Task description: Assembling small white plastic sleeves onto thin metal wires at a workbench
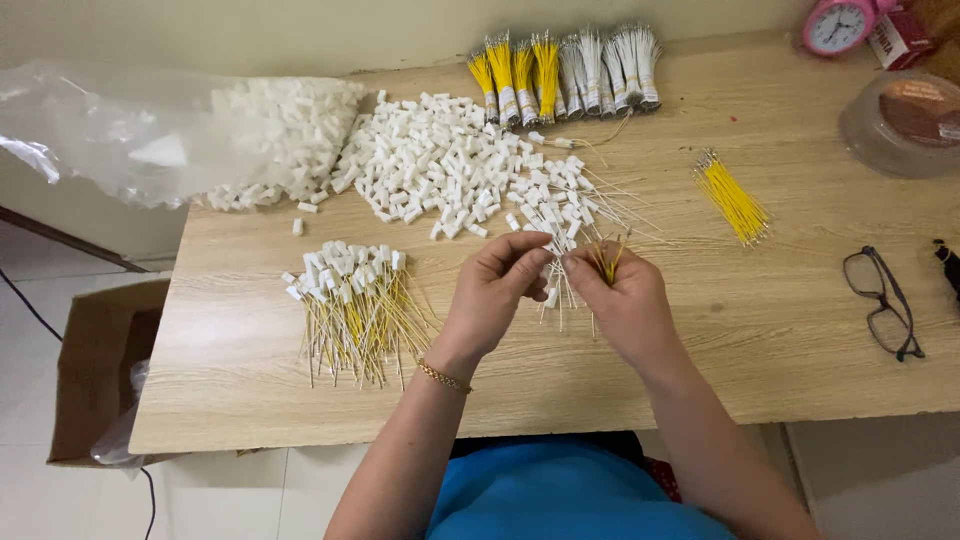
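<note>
At frame centre, a white plug (551,296) is pinched by the left hand (492,290); yellow wires (606,262) are gripped by the right hand (622,300). Loosened fingers could drop wires onto the tabletop (800,330).

both hands meet at centre, left hand (492,288) and right hand (615,295) pinching fingertips together.
</note>
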